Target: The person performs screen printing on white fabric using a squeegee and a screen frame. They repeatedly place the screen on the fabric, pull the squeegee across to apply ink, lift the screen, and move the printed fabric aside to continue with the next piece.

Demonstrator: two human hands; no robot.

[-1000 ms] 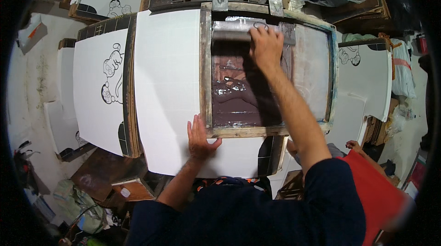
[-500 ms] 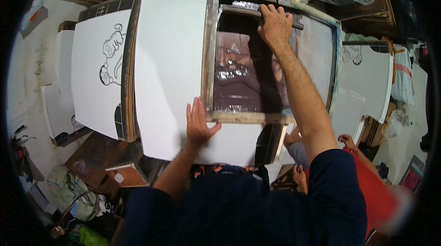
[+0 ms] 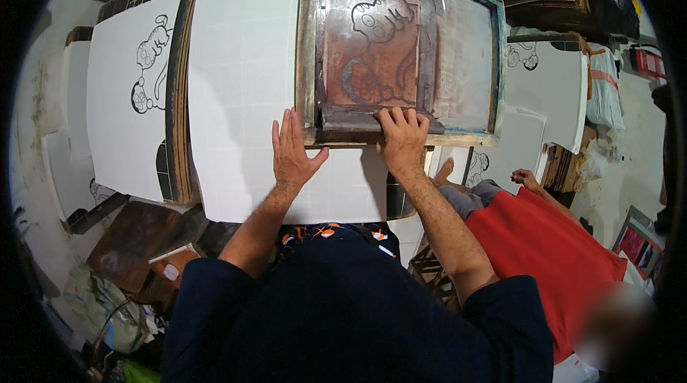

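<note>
2 hands work the screen: my right hand (image 3: pixel 402 138), fingers clamped on the squeegee (image 3: pixel 372 119), has dragged it from the frame's (image 3: pixel 309 54) far edge to the near one, baring the cartoon stencil (image 3: pixel 376 21). Left hand (image 3: pixel 292 152) stays spread flat on the white sheet (image 3: pixel 243 82).

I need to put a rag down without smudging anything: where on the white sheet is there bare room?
The white sheet is bare left of the wooden screen frame, above the left hand. A narrower bare strip runs below the frame, between both hands. The frame's near edge is crowded: the right hand grips the squeegee.
</note>
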